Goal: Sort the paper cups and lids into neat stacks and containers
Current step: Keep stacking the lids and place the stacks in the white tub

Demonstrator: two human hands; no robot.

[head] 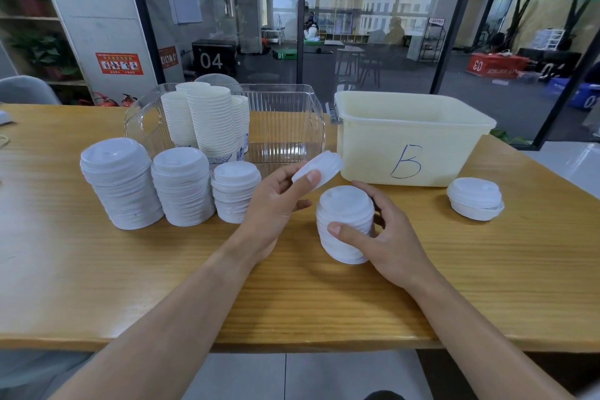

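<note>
Hands work over a wooden table (97, 286), each busy with white plastic cup lids. The left hand (276, 201) is raised a little above the table and pinches a single lid (319, 169) between thumb and fingers, the lid tilted and held just in front of the near left corner of a pale yellow bin (409, 140). That bin bears a hand-drawn letter B (406, 162) on its front wall. The right hand (386, 237) curls round a short stack of lids (345, 224) standing on the table just below the held lid, thumb on the near side and fingers round the far side.

To the left stand three more lid stacks in a row, touching or nearly so: a tall left stack (121, 185), a middle stack (181, 187) and a shorter right stack (235, 191). Behind them sits a clear ribbed container (285, 127) that holds nested stacks of paper cups (211, 120) in its left part. To the right of the yellow bin, well apart from the hands, a low pile of lids (474, 199) lies on the table, its lids somewhat askew. Beyond the table a glass wall (373, 26) with a green band shows a gym floor.
</note>
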